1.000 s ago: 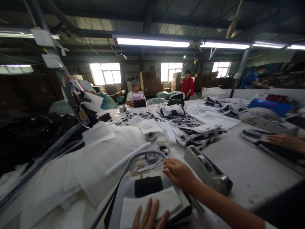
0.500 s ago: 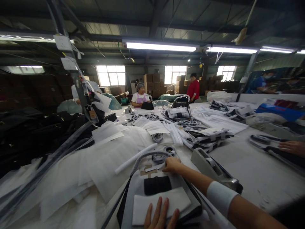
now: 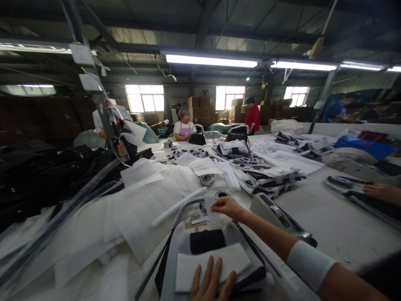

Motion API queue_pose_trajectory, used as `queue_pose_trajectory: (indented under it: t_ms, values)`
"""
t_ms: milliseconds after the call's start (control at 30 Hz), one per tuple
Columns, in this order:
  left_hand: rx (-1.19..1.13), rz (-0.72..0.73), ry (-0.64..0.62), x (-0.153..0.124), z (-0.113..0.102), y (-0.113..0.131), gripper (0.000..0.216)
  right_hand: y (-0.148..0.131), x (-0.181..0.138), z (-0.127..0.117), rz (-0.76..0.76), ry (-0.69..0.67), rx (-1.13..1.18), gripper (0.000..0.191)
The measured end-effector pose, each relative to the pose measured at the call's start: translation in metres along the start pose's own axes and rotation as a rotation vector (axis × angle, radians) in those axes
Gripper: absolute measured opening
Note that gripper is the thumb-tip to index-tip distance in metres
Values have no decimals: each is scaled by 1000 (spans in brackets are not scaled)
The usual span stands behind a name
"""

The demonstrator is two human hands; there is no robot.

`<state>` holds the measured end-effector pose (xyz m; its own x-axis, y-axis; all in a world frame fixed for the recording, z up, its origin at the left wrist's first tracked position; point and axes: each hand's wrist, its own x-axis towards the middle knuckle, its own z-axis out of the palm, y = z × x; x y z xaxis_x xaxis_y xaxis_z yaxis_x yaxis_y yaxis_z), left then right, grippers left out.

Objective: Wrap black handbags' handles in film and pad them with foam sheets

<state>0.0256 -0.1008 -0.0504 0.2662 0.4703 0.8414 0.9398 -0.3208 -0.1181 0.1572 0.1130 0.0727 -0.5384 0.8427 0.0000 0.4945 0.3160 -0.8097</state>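
Observation:
A dark bag with a grey-white wrapping layer (image 3: pixel 171 261) lies before me, its wrapped handle (image 3: pixel 184 205) arching at the far end. My left hand (image 3: pixel 213 282) rests flat, fingers spread, on a folded white sheet (image 3: pixel 186 274) on the bag's near part. Beyond that sheet is a black rolled piece (image 3: pixel 207 241), with brown paper or tape pieces (image 3: pixel 196 225) above it. My right hand (image 3: pixel 228 207) pinches the upper end of a pale, whitish strip (image 3: pixel 213 215), held up over the bag near the handle.
A grey tape dispenser (image 3: pixel 275 217) stands right of the bag. White sheets (image 3: pixel 147 205) pile up on the left, and wrapped parts (image 3: pixel 269 179) lie beyond. At the far right is another person's hand (image 3: pixel 382 193); a co-worker (image 3: pixel 184 127) sits across the table.
My right hand has risen slightly and moved, and the pale strip now shows upright from its fingers. The left hand stays on the white sheet.

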Motion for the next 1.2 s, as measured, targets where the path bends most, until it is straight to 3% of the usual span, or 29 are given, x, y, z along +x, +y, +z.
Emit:
queue_pose_trajectory:
  t_ms: [167,400,600,800,1033,1200]
  values:
    - [-56,10,-14,6,-8,-4,37,-8,-37,-4,-127,86,165,33]
    - [-99,-15,-109,8,-17,-3,40,-15,-96,9,-184,230,150,17]
    - [-60,47,-182,16,-29,-7,43,-18,-123,14,-216,298,134,15]
    - [-35,48,-293,22,-39,-6,46,-10,-149,22,-323,257,121,17]
    - [-197,-42,-289,21,-41,-4,31,18,-177,46,-613,286,-145,23]
    - [-237,-44,-319,24,-44,-5,32,25,-183,51,-727,330,-265,26]
